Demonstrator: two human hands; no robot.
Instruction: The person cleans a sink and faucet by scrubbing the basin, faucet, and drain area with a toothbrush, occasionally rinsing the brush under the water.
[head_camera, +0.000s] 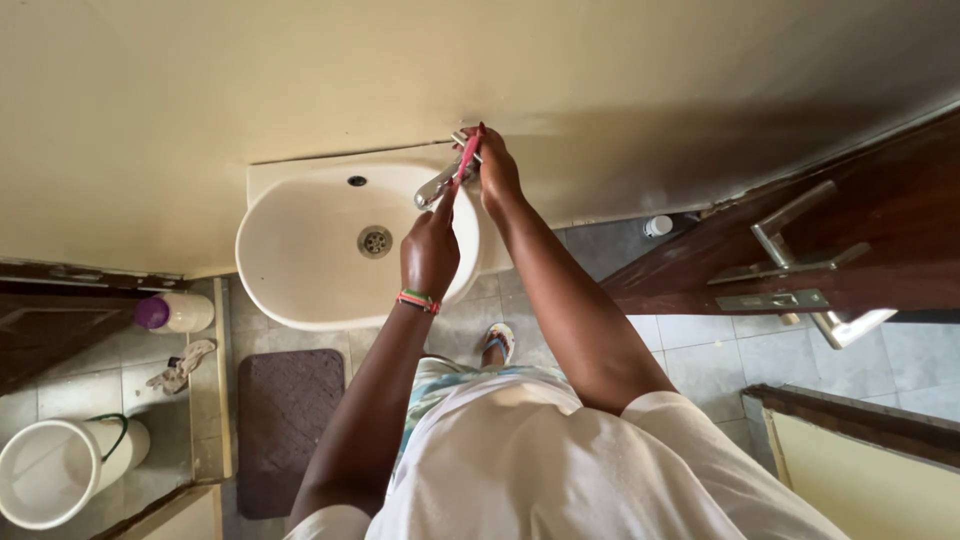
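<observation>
Left fingers: your left hand (430, 250) was closed around the lower end of a pink toothbrush (462, 170), knuckles toward the camera, over the right part of the basin.
Right fingers: your right hand (497, 172) was curled on the chrome tap (440, 185), at its top near the wall; I judge that the fingers were closed on the handle, but the fingertips themselves were hidden.
Toothbrush: it stood almost upright and a little tilted, from your left fist up to the tap; its upper end was touching or just beside your right hand, and I could not tell which.
Tap: it was fixed at the back right of the white sink (300, 270), with the spout pointing toward the drain (375, 241); no water was visible.
Wrist: a coloured bracelet (418, 300) was on your left wrist.
Risk, water: if you turned the tap too far, I think water could splash out of the shallow basin onto your white shirt and the floor tiles (690, 370).
Risk, grip: the brush was held only at its end, so it could slip into the basin or fall to the floor.
Around: a dark mat (285, 420) lay under the sink, a white bucket (55, 470) stood at far left, and a brown door (880, 240) stood open on the right.
</observation>
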